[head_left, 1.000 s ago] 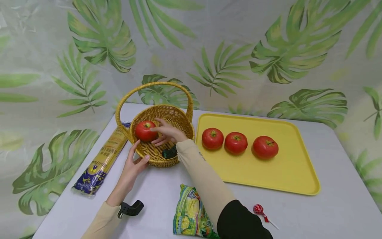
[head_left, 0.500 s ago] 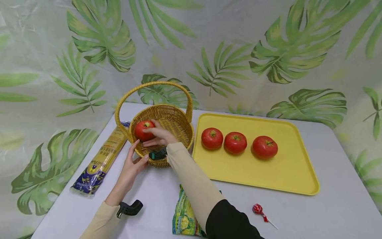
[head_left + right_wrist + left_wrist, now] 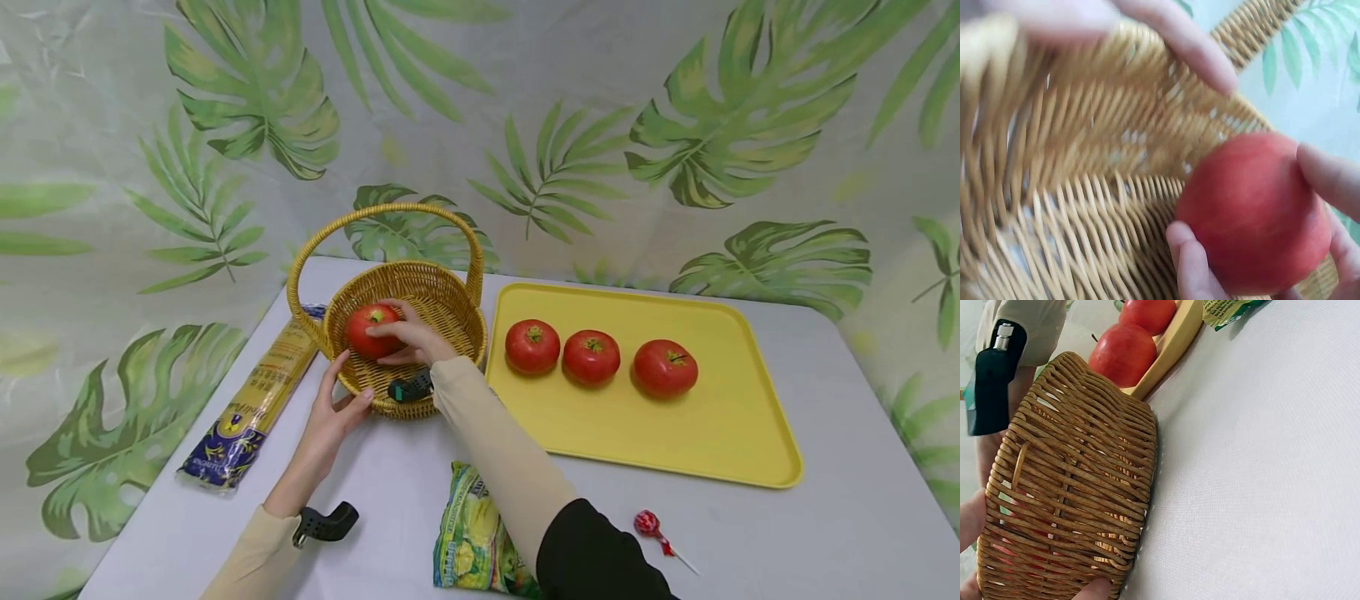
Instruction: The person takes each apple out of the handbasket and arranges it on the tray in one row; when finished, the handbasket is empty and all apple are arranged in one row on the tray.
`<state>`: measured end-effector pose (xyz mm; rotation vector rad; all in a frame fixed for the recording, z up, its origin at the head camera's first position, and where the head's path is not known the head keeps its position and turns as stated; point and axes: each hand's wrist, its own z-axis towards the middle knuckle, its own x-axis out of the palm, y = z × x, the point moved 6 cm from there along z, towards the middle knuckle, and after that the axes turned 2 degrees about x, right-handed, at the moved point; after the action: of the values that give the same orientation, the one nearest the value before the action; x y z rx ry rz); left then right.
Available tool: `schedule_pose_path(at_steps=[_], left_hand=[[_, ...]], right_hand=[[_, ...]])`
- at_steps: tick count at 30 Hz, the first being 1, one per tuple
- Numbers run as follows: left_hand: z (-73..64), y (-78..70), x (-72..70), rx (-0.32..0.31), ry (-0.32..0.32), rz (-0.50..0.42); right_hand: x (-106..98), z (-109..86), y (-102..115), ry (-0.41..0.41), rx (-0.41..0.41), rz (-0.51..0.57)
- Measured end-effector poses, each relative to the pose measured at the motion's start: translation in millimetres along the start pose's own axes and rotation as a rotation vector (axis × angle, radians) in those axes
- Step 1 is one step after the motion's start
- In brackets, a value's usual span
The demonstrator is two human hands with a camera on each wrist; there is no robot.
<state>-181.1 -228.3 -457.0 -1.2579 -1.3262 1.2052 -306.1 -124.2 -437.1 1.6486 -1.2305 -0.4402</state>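
Note:
A wicker basket (image 3: pixel 450 293) with an arched handle stands at the back left. Inside it, at the left side, is a red tomato (image 3: pixel 363 335), which my right hand (image 3: pixel 417 337) grips. The right wrist view shows the thumb and fingers on opposite sides of this tomato (image 3: pixel 1254 212). My left hand (image 3: pixel 333 421) holds the basket's near left side. In the left wrist view its fingers (image 3: pixel 971 519) reach the rim and its thumb (image 3: pixel 1094 590) lies low on the woven wall (image 3: pixel 1072 475).
Right of the basket lies a yellow tray (image 3: pixel 645 442) bearing three more tomatoes (image 3: pixel 592 358). A spaghetti packet (image 3: pixel 255 400) lies along the left. Nearer the front are a green and yellow bag (image 3: pixel 472 533), partly under the right arm, and a lollipop (image 3: pixel 649 525).
My right hand has closed round the tomato in the basket. Over the last half second hand and tomato have shifted slightly right. The left hand stays on the basket.

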Motion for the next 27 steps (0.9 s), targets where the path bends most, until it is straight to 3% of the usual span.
schedule_pose_path(at_steps=[9, 16, 27], left_hand=[[0.5, 1.6, 0.2, 0.010, 0.013, 0.001], [-0.6, 0.6, 0.4, 0.009, 0.019, 0.008], [-2.0, -3.4, 1.9, -0.003, 0.009, 0.008]], right_hand=[[-24, -11.2, 19, 0.101, -0.043, -0.189], [-38, -24.3, 33, 0.198, -0.062, -0.247], [-70, -61.6, 55, 0.308, -0.160, -0.405]])
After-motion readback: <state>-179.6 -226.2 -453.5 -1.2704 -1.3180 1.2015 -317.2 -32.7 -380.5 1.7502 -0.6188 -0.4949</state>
